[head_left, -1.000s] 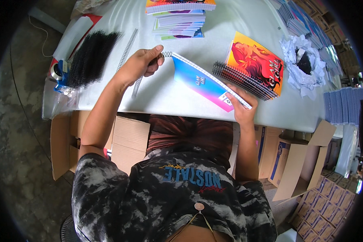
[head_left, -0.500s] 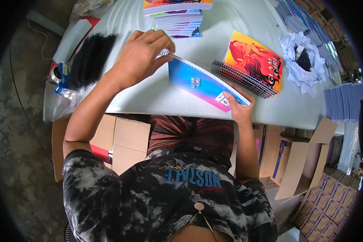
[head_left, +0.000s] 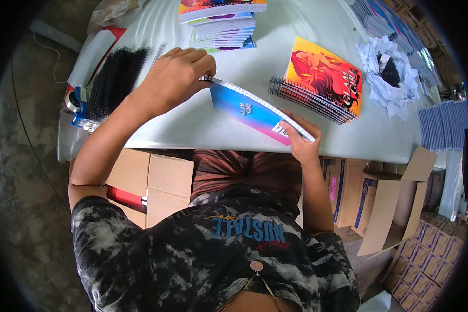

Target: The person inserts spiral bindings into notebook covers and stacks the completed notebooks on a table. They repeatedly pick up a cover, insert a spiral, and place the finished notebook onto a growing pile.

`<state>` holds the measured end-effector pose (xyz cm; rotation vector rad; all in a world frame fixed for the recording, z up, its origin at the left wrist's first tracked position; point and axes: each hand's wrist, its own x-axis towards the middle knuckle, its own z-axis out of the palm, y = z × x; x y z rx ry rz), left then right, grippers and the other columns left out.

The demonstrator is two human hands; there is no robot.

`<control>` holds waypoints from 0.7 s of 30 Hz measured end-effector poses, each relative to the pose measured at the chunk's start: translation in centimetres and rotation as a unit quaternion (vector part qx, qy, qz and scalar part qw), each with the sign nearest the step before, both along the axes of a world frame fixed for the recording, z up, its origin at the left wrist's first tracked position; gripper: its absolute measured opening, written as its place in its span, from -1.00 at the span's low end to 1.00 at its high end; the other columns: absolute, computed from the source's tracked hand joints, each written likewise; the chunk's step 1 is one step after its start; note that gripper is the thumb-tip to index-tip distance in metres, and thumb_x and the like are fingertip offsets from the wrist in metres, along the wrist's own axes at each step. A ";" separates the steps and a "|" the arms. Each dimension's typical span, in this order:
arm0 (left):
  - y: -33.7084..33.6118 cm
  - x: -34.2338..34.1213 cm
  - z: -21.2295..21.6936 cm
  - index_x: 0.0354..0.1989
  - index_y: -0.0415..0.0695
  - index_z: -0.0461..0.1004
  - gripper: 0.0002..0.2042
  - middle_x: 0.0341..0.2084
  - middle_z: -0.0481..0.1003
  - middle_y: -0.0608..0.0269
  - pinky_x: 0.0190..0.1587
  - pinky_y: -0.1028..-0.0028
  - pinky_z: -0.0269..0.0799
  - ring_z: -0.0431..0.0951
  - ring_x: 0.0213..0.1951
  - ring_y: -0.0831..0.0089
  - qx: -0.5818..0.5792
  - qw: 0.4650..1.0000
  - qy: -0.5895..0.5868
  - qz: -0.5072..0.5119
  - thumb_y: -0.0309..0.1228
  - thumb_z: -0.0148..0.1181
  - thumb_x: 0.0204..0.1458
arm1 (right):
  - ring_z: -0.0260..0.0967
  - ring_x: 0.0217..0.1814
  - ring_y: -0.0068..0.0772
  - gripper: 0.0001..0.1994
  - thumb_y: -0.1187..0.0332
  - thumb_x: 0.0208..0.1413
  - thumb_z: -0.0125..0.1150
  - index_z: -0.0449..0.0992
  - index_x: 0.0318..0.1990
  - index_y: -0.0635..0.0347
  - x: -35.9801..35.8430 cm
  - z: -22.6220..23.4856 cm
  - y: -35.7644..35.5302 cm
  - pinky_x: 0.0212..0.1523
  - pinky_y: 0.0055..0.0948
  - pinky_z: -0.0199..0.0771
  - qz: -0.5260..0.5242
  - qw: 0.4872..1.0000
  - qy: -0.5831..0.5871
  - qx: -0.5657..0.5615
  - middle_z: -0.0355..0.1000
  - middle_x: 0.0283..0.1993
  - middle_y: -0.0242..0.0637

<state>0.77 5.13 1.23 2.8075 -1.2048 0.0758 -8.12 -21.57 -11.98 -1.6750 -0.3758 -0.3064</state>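
Just above the table's near edge, a notebook [head_left: 247, 106] with a blue-to-pink cover is held tilted, its punched edge facing up. My right hand [head_left: 303, 141] grips its right end, thumb on the cover and fingers behind. At the notebook's upper left corner, my left hand [head_left: 177, 75] is closed with finger and thumb pinched on a thin spiral binding coil. One length of the coil [head_left: 158, 53] sticks out beyond the back of this hand, and a short bit shows at the punched edge. How far it runs through the holes is hard to see.
Black coils [head_left: 117, 73] lie heaped at left beside a blue tape dispenser [head_left: 79, 106]. Spiral-bound notebooks with orange covers [head_left: 322, 73] lie to the right, near crumpled paper [head_left: 392, 96] holding black coils. A notebook stack [head_left: 223, 34] stands at the back. Open cardboard boxes [head_left: 385, 213] sit below.
The notebook and both hands have shifted slightly left. My left hand has also dropped a little, still pinching the coil at the corner.
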 end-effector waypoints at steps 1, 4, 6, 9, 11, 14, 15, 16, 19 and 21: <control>-0.4 -0.3 0.1 -0.30 -0.16 0.40 -0.72 -0.34 0.44 0.20 -0.09 0.35 0.31 0.41 -0.16 0.21 -0.020 0.999 -0.030 0.013 -0.42 0.29 -0.20 | 0.48 -0.22 -0.46 -0.74 0.62 -0.03 0.15 0.50 -0.12 0.36 0.0 0.0 0.1 -0.17 -0.55 0.44 -0.007 1.000 -0.017 -0.014 0.51 -0.17 -0.15; 0.0 -0.1 -1.6 -0.37 -0.15 0.38 -0.74 -0.40 0.43 0.25 -0.07 0.33 0.26 0.41 -0.19 0.24 -0.072 0.982 -0.163 -0.061 -0.43 0.31 -0.24 | 0.49 -0.14 -0.34 -0.71 0.63 -0.08 0.15 0.50 -0.12 0.36 0.3 -0.5 0.3 -0.09 -0.50 0.44 -0.003 0.996 -0.075 -0.046 0.50 -0.15 -0.12; 0.4 -0.3 -1.7 -0.21 -0.15 0.38 -0.60 -0.23 0.41 0.15 0.04 0.26 0.15 0.35 -0.05 0.17 -0.010 0.989 -0.139 -0.038 -0.27 0.32 -0.23 | 0.49 -0.10 -0.25 -0.70 0.62 -0.09 0.14 0.50 -0.12 0.36 0.3 -0.4 0.4 -0.08 -0.45 0.45 0.002 0.993 -0.104 -0.053 0.49 -0.13 -0.10; -0.2 -0.4 -3.1 0.04 -0.18 0.25 -0.29 0.05 0.23 -0.02 0.18 0.08 -0.11 0.19 0.12 0.01 -0.100 0.948 -0.300 0.021 0.04 0.26 -0.24 | 0.48 -0.08 -0.22 -0.69 0.59 -0.09 0.14 0.49 -0.10 0.36 0.2 -0.6 0.5 -0.07 -0.45 0.44 -0.003 0.986 -0.157 -0.057 0.48 -0.10 -0.07; 0.9 -0.7 -8.6 0.27 -0.11 0.04 -0.01 0.29 -0.10 -0.08 0.24 -0.06 -0.49 -0.16 0.29 -0.14 -0.169 0.941 -0.285 0.070 0.39 -0.04 -0.25 | 0.48 -0.08 -0.20 -0.69 0.58 -0.08 0.15 0.48 -0.10 0.36 -0.3 -0.2 1.5 -0.07 -0.44 0.45 0.007 0.987 -0.150 -0.065 0.48 -0.11 -0.07; 2.9 -4.8 -15.3 0.31 -0.14 -0.11 -0.01 0.28 -0.24 -0.30 0.23 -0.07 -0.61 -0.28 0.30 -0.19 0.032 0.955 -0.279 -0.096 0.39 -0.14 -0.17 | 0.48 -0.10 -0.19 -0.69 0.55 -0.06 0.16 0.48 -0.09 0.36 0.0 -0.9 1.5 -0.10 -0.42 0.46 -0.008 0.985 -0.163 -0.051 0.48 -0.12 -0.06; 2.2 -3.3 -12.8 0.29 -0.26 -0.20 0.01 0.27 -0.35 -0.30 0.23 -0.06 -0.63 -0.39 0.31 -0.14 -0.055 0.929 -0.353 -0.092 0.39 -0.23 -0.12 | 0.48 -0.10 -0.19 -0.69 0.55 -0.06 0.16 0.48 -0.09 0.35 0.0 -0.8 1.3 -0.10 -0.41 0.46 -0.014 0.982 -0.180 -0.062 0.48 -0.13 -0.06; 1.8 -2.1 -10.6 0.28 -0.38 -0.28 0.04 0.27 -0.46 -0.30 0.23 -0.06 -0.66 -0.51 0.31 -0.09 -0.140 0.896 -0.414 -0.080 0.39 -0.32 -0.07 | 0.49 -0.11 -0.19 -0.69 0.55 -0.06 0.16 0.48 -0.09 0.35 -0.6 -1.0 1.5 -0.10 -0.41 0.46 -0.014 0.979 -0.190 -0.069 0.49 -0.14 -0.06; 3.1 0.6 -11.5 0.26 -0.42 -0.26 0.04 0.28 -0.45 -0.26 0.26 0.04 -0.60 -0.53 0.32 -0.04 -0.254 0.888 -0.382 0.031 0.38 -0.32 -0.07 | 0.50 -0.16 -0.19 -0.70 0.51 -0.08 0.22 0.50 -0.12 0.35 -0.9 -0.2 3.1 -0.14 -0.39 0.48 0.027 0.977 -0.205 -0.058 0.50 -0.18 -0.07; 3.5 -1.3 -14.9 0.21 -0.48 -0.13 0.06 0.23 -0.22 -0.30 0.26 0.01 -0.55 -0.38 0.32 -0.06 -0.232 0.913 -0.335 0.017 0.42 -0.32 -0.11 | 0.51 -0.20 -0.18 -0.70 0.50 -0.11 0.25 0.50 -0.15 0.36 -0.7 -0.4 3.7 -0.17 -0.39 0.49 0.015 0.977 -0.205 -0.053 0.50 -0.19 -0.06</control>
